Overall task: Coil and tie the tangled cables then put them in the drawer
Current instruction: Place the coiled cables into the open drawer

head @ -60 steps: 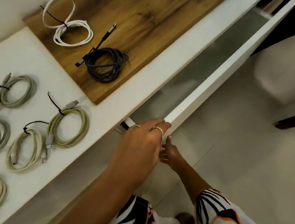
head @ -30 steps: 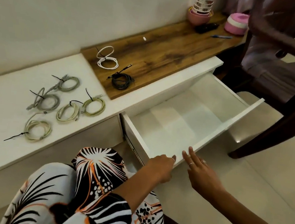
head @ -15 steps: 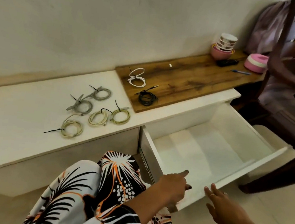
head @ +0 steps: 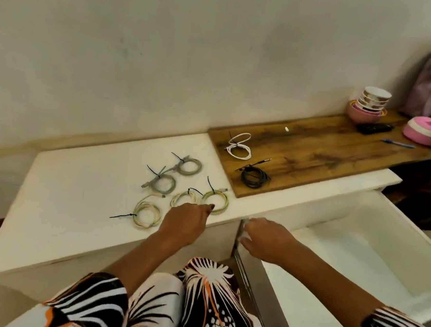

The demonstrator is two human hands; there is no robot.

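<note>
We find no text, label, brand, number or sign that can be read anywhere here; the stacked bowls point(head: 373, 100) at the back of the table point(head: 75, 201) carry banded patterns, too blurred for us to make out any lettering.

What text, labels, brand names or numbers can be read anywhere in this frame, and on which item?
None can be read.
Stacked bowls: banded pattern only, too blurred to show lettering.
Black device and pen: too small to show any marking.
Tied cable coils and open drawer: no print visible.
</note>
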